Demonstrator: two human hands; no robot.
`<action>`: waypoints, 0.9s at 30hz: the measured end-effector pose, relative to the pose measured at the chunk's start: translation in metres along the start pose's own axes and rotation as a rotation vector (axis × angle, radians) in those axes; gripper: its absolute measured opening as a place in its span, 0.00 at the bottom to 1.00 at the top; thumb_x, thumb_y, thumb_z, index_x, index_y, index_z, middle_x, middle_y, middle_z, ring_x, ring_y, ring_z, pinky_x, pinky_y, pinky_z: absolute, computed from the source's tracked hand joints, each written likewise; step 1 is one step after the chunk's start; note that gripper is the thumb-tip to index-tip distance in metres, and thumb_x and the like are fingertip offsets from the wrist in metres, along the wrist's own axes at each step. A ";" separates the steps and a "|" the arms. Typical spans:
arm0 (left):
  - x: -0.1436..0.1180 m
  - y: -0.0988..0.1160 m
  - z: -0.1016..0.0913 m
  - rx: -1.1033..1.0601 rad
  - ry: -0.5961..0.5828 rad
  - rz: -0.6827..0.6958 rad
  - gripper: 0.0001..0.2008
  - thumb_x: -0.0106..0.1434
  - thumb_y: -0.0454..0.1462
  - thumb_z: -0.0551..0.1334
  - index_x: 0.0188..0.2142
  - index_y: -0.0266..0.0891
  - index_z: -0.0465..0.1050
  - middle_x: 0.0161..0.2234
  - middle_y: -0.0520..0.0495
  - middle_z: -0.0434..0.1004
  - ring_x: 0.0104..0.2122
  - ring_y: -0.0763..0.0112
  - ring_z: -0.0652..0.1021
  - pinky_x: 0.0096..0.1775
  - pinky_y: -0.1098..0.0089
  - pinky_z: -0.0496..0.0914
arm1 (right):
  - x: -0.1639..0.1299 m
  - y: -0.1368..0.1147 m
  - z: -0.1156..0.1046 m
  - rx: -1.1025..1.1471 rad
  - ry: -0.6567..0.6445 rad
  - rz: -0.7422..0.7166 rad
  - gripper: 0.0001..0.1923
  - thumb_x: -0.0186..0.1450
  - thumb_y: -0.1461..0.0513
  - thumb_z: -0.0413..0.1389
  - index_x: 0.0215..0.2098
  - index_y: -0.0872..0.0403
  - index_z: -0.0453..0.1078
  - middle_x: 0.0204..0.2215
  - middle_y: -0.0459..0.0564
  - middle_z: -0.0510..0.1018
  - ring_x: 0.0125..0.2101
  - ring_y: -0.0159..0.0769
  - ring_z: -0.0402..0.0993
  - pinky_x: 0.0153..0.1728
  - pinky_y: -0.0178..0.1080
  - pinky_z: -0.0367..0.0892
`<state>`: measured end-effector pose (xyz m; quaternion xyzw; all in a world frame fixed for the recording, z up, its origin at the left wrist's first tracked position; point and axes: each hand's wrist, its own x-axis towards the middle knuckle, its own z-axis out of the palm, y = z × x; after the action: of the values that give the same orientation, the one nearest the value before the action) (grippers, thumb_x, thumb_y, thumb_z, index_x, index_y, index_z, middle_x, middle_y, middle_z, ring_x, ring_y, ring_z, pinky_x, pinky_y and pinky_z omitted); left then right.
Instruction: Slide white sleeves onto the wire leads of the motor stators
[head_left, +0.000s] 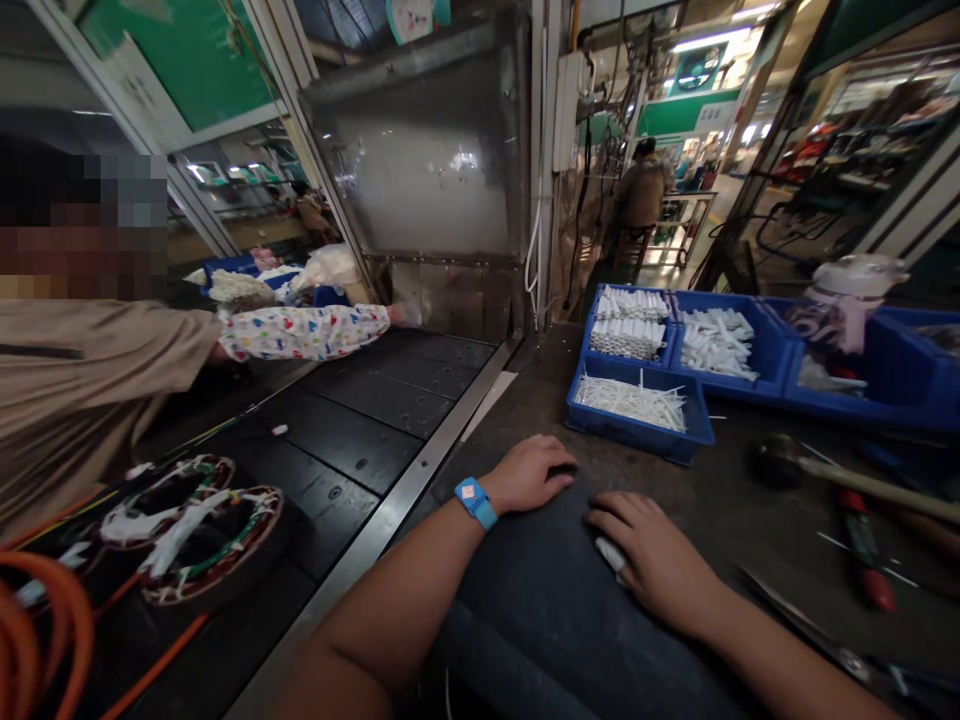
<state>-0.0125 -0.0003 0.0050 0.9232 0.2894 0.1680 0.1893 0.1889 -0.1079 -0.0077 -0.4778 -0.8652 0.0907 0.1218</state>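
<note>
My left hand (pixel 536 475), with a blue band (pixel 476 502) at the wrist, rests at the far edge of a dark, cloth-like surface (pixel 540 590). Its fingers are loosely bent and hold nothing I can see. Across from it, my right hand (pixel 656 555) lies palm down on the same dark surface, fingers apart. Something white (pixel 611 555) is wrapped around a digit of that hand. Beyond both hands, a blue tray (pixel 637 445) on the bench contains thin white strips (pixel 630 400).
Blue bins (pixel 772 375) with white tubes stand behind the tray. A mallet (pixel 780 462) and red-handled tool (pixel 874 585) lie right. Left, wound stator coils (pixel 217 540) and an orange hose (pixel 56 620) sit by a black conveyor (pixel 337 435). A co-worker's patterned sleeve (pixel 307 330) reaches across it.
</note>
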 end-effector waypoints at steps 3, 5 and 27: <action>0.000 0.000 -0.001 0.005 -0.004 0.001 0.13 0.62 0.39 0.58 0.46 0.40 0.71 0.44 0.44 0.72 0.45 0.64 0.71 0.49 0.64 0.64 | 0.000 0.000 -0.001 0.005 -0.002 0.000 0.31 0.48 0.74 0.48 0.49 0.51 0.65 0.50 0.52 0.67 0.49 0.43 0.61 0.51 0.48 0.57; 0.000 0.000 -0.001 0.010 -0.007 0.000 0.13 0.62 0.38 0.58 0.46 0.39 0.71 0.44 0.44 0.72 0.45 0.64 0.71 0.49 0.64 0.64 | 0.000 0.000 -0.001 0.007 -0.008 0.001 0.31 0.48 0.74 0.47 0.49 0.51 0.65 0.50 0.52 0.67 0.49 0.43 0.60 0.51 0.48 0.57; 0.002 -0.002 -0.001 0.019 0.001 0.014 0.13 0.62 0.39 0.58 0.46 0.40 0.71 0.43 0.45 0.72 0.45 0.65 0.71 0.49 0.65 0.64 | 0.002 0.001 -0.002 0.032 0.000 0.004 0.30 0.49 0.74 0.46 0.49 0.51 0.65 0.50 0.51 0.66 0.49 0.43 0.59 0.51 0.47 0.56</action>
<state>-0.0128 0.0026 0.0053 0.9268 0.2847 0.1668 0.1794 0.1892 -0.1060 -0.0062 -0.4776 -0.8626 0.1050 0.1295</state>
